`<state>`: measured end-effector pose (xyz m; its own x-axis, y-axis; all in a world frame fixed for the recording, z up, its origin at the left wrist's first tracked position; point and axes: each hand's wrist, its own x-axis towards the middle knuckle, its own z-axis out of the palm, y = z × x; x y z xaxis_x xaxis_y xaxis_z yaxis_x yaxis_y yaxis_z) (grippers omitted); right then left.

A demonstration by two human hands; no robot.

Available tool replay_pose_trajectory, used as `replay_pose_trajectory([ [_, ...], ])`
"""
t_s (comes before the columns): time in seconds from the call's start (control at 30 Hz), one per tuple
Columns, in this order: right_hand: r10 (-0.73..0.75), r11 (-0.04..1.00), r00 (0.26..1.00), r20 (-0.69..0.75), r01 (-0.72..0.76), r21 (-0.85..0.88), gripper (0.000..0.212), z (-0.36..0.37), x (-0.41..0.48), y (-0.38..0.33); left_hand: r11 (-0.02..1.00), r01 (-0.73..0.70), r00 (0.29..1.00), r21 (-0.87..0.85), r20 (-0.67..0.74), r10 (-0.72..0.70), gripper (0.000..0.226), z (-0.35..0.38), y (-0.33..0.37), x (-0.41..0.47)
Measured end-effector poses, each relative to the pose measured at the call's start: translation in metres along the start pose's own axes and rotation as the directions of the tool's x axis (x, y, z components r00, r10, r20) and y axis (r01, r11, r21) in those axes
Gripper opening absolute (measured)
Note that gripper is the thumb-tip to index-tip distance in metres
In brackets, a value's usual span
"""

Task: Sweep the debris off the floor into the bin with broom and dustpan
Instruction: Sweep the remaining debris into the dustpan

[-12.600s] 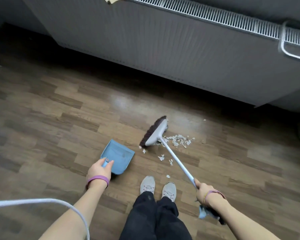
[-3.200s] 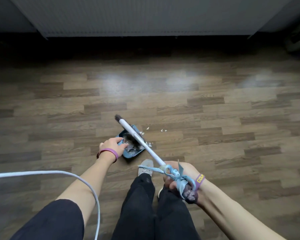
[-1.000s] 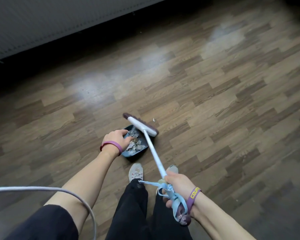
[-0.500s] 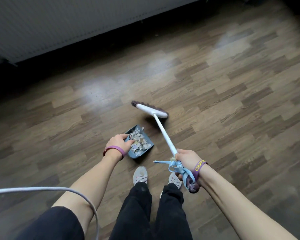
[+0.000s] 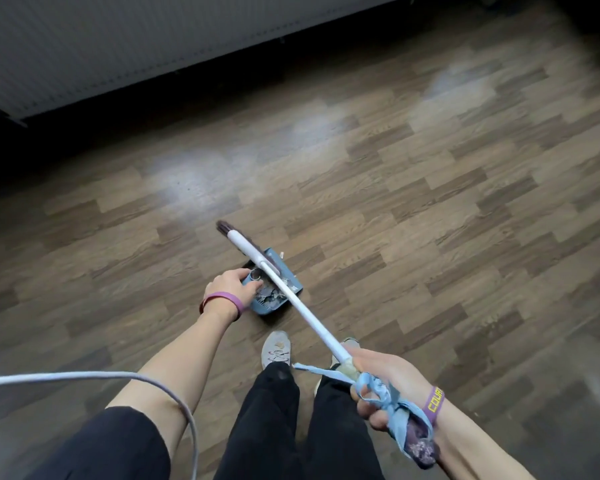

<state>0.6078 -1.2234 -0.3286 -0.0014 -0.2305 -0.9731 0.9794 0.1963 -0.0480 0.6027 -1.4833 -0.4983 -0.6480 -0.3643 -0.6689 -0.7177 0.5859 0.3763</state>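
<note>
1. We take the dustpan (image 5: pixel 279 295) as our landmark. It is blue and sits on the floor (image 5: pixel 430 220), just ahead of our shoes.
2. Our left hand (image 5: pixel 232 286) is clenched round the dustpan's handle, at the pan's left end. A purple band (image 5: pixel 222 301) circles that wrist.
3. Debris (image 5: pixel 269 296), pale flakes, lies heaped inside the dustpan, toward its near edge. One small flake shows on the floor just past the pan's far right corner.
4. The broom (image 5: pixel 291 299) crosses above the dustpan on a diagonal. Its white head sits over the pan's far edge, with dark bristles sticking out beyond the pan to the far left.
5. We cannot tell whether the bristles touch the floor or the pan.
6. Our right hand (image 5: pixel 383 386) grips the broom's upper end, fingers wrapped round the stick, well nearer to us than the dustpan and to its right. A blue ribbon (image 5: pixel 378 393) is tied round the stick at that grip, and a purple band with yellow lettering (image 5: pixel 434 403) is on that wrist.
7. Our two shoes (image 5: pixel 276 348) stand just on the near side of the dustpan; dark trousers fill the frame below them.
8. A white cable (image 5: pixel 84 375) arcs across our left arm, nearer to us than the dustpan.
9. A white radiator (image 5: pixel 118 39) runs along the wall far beyond the dustpan, with dark shadow beneath it.
10. No bin is in view.
</note>
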Motion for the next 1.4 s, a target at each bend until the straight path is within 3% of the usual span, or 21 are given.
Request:
replay_pose_trajectory([
  [0.13,-0.083,0.992,0.997,0.005,0.083,-0.098,0.026,0.007,-0.001,-0.007,0.999,0.013,0.999,-0.042,-0.037,-0.014,0.027,-0.007,-0.013,-0.009],
  [0.23,-0.184,0.961,0.982,-0.045,0.170,-0.217,0.018,0.015,0.019,-0.025,0.997,0.037,0.997,-0.070,-0.068,-0.041,0.032,-0.011,-0.024,-0.011],
  [0.33,-0.214,0.936,0.972,-0.100,0.174,-0.305,0.025,0.026,0.046,-0.035,0.995,0.073,0.996,-0.072,-0.053,-0.077,0.033,-0.010,-0.034,-0.010],
  [0.53,-0.049,0.991,0.998,-0.040,0.044,-0.128,0.015,0.030,0.058,-0.011,0.995,0.089,0.994,-0.032,-0.061,-0.091,0.034,-0.007,-0.040,-0.009],
  [0.63,0.034,0.999,0.999,0.019,-0.034,0.001,0.023,0.014,0.038,-0.007,0.995,0.089,0.994,-0.038,-0.063,-0.091,0.029,-0.008,-0.041,-0.011],
  [0.83,-0.078,0.984,0.996,0.033,0.082,-0.155,0.017,0.022,0.026,-0.012,0.981,0.119,0.981,-0.154,-0.136,-0.140,0.031,-0.012,-0.052,-0.021],
  [1.03,-0.239,0.892,0.968,-0.071,0.190,-0.410,0.022,0.048,0.073,-0.029,0.951,0.180,0.969,-0.251,-0.119,-0.215,0.039,-0.017,-0.075,-0.016],
  [1.17,-0.130,0.948,0.990,-0.059,0.107,-0.298,0.019,0.049,0.078,-0.017,0.947,0.189,0.968,-0.261,-0.111,-0.224,0.040,-0.018,-0.082,-0.011],
  [1.23,-0.030,0.985,1.000,-0.002,0.029,-0.172,0.013,0.042,0.066,-0.014,0.945,0.192,0.968,-0.266,-0.110,-0.228,0.042,-0.019,-0.083,-0.010],
  [1.3,0.076,0.996,0.995,0.061,-0.074,-0.041,0.020,0.033,0.050,-0.014,0.947,0.188,0.972,-0.259,-0.091,-0.218,0.042,-0.019,-0.082,-0.010],
  [1.4,0.041,0.997,0.995,0.088,-0.036,-0.061,0.018,0.028,0.031,-0.008,0.955,0.162,0.981,-0.248,-0.069,-0.184,0.039,-0.016,-0.077,-0.016],
])
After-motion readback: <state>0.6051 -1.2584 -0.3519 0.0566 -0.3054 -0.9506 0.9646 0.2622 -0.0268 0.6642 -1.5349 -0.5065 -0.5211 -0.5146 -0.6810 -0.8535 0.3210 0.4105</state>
